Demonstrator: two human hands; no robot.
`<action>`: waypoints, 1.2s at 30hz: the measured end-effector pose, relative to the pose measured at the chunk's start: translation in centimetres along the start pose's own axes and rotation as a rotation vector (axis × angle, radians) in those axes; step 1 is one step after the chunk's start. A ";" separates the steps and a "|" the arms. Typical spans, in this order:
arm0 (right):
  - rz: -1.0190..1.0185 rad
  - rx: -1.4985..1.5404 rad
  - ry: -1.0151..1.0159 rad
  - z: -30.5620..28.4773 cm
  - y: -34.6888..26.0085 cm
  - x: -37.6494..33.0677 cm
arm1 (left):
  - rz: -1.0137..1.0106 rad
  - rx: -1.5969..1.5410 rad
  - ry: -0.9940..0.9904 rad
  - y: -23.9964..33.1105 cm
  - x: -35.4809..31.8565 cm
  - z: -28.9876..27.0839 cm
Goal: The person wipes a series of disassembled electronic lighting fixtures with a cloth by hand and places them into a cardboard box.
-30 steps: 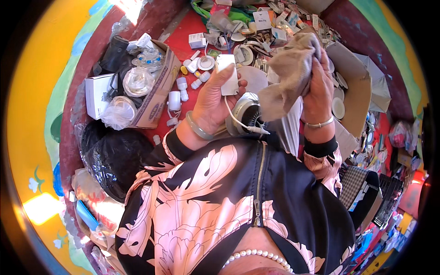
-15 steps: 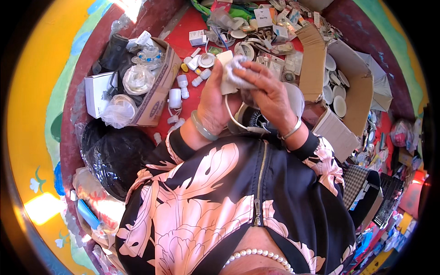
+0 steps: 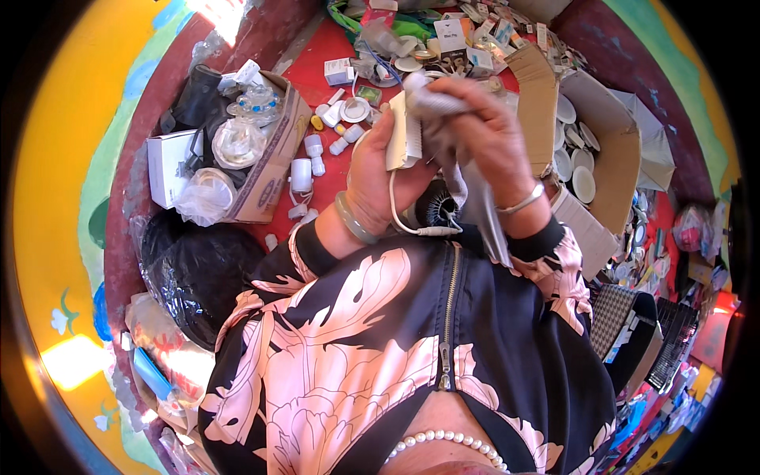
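Left hand point(image 3: 372, 170) grasps white rectangular plastic fixture point(image 3: 400, 134); right hand point(image 3: 487, 131) presses grey cloth rag point(image 3: 435, 103) on it. Best wiped firmly, fixture steadied.

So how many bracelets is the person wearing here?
2: a pale green bangle on the left wrist, a thin silver one on the right wrist. Sleeves could hide more.

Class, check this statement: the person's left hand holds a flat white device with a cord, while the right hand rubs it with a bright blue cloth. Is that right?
Not quite. The head view shows the cloth in the right hand is grey-beige, not bright blue. The rest stands: the left hand holds the flat white device with its cord.
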State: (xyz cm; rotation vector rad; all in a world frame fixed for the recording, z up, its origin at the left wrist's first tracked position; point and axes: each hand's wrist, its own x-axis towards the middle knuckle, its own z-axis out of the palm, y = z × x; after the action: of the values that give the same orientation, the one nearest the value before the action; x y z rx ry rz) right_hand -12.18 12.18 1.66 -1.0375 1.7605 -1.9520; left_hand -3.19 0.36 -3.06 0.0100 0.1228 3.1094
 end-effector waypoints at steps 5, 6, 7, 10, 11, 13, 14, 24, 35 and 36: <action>-0.205 -0.264 -0.196 1.5 1.1 -1.2 | 0.033 0.055 0.103 -0.2 -0.2 -0.3; -0.199 -0.263 -0.248 1.5 1.0 -1.6 | 0.013 0.062 0.133 0.1 -0.4 -0.8; -0.242 -0.327 -0.267 1.7 0.8 -2.1 | -0.008 0.069 0.163 0.4 -0.6 -0.9; -0.351 -0.461 -0.295 2.7 0.5 -3.8 | -0.003 0.272 0.211 0.3 -1.4 -0.7; -0.348 -0.454 -0.295 2.5 0.6 -3.9 | 0.005 0.288 0.191 0.0 -1.5 -0.5; -0.344 -0.440 -0.297 1.6 0.7 -4.0 | -0.002 0.205 0.275 -0.2 -1.2 -0.3; -0.360 -0.495 -0.309 1.1 1.0 -4.0 | 0.019 0.198 0.312 0.0 -0.6 -0.8; -0.311 -0.585 -0.051 -0.2 -1.0 -3.7 | 0.064 0.131 0.255 0.3 0.1 -0.4; -0.298 -0.604 -0.191 -0.5 2.1 -5.0 | 0.093 0.097 0.273 0.4 -0.4 -1.1; -0.112 -0.496 -0.195 -1.4 1.5 -4.7 | 0.081 0.091 0.229 0.4 -0.5 -0.9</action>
State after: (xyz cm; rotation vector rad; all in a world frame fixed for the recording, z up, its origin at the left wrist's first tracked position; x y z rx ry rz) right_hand -10.26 15.94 -1.18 -1.4547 2.1617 -1.4321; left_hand -2.68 -0.09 -3.97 -0.3476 0.2752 3.1712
